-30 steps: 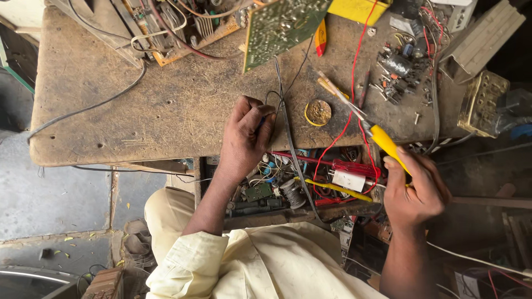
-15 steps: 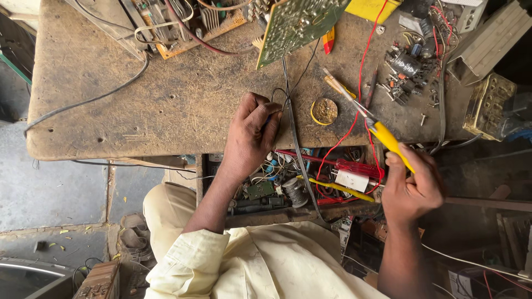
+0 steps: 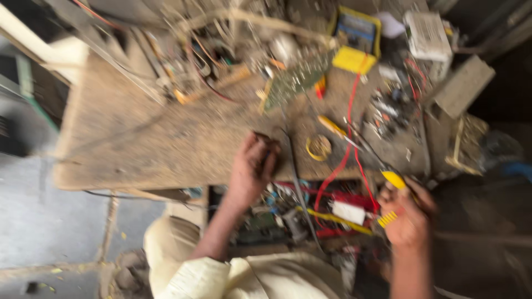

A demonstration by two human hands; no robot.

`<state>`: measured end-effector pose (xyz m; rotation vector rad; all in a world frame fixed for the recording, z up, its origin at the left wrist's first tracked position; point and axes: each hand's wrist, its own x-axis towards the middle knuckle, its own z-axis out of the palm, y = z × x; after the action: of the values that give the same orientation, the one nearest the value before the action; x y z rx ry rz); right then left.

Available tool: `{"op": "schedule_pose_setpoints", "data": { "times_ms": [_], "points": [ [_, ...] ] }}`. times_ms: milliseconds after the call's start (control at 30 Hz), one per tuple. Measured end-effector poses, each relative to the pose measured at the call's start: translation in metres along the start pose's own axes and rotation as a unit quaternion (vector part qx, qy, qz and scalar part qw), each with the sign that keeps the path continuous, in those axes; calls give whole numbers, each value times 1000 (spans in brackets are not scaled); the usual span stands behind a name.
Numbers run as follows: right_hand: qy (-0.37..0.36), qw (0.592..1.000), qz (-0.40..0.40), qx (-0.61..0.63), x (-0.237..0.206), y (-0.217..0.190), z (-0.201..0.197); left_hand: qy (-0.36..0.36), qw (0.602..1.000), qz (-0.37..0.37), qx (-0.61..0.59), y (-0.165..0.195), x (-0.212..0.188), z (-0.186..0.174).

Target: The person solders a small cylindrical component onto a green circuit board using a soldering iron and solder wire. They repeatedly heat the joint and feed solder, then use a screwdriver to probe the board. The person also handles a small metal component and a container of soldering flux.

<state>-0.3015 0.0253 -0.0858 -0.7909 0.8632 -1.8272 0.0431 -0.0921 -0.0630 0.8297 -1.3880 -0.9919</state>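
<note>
— Where were the person's hands when you looked over?

— The left hand (image 3: 252, 169) lay curled on the near edge of the wooden bench (image 3: 138, 144), fingers bent in over something small and dark. The view was smeared, so I couldn't tell whether it pinched that thing or only rested on it. A thin dark wire (image 3: 296, 182) ran just beside its knuckles, down off the bench edge.

— And the other one?

— The right hand (image 3: 409, 216) was off the bench, lower and to the side, closed around the yellow handle (image 3: 394, 180) of a soldering iron. Its thin shaft (image 3: 366, 148) pointed up and across the bench top.

— What lay near it?

— A small round yellow tin (image 3: 319, 148) sat between the two hands, close by the shaft. A red wire (image 3: 350, 116) ran from a yellow meter (image 3: 354, 41) at the far side down past the tin. A green circuit board (image 3: 293, 83) lay further back, well apart from both hands, and an open drawer (image 3: 310, 218) of tangled parts sat under the bench edge between the arms.
</note>
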Motion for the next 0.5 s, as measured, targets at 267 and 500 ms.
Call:
{"op": "schedule_pose_setpoints", "data": {
  "times_ms": [267,500],
  "points": [
    [-39,975,-165,-145,11,-23,-22,55,978,123,162,20,6,-5],
    [-62,955,-228,-177,32,-35,-61,115,975,108,157,66,-3,-4]
  ]
}}
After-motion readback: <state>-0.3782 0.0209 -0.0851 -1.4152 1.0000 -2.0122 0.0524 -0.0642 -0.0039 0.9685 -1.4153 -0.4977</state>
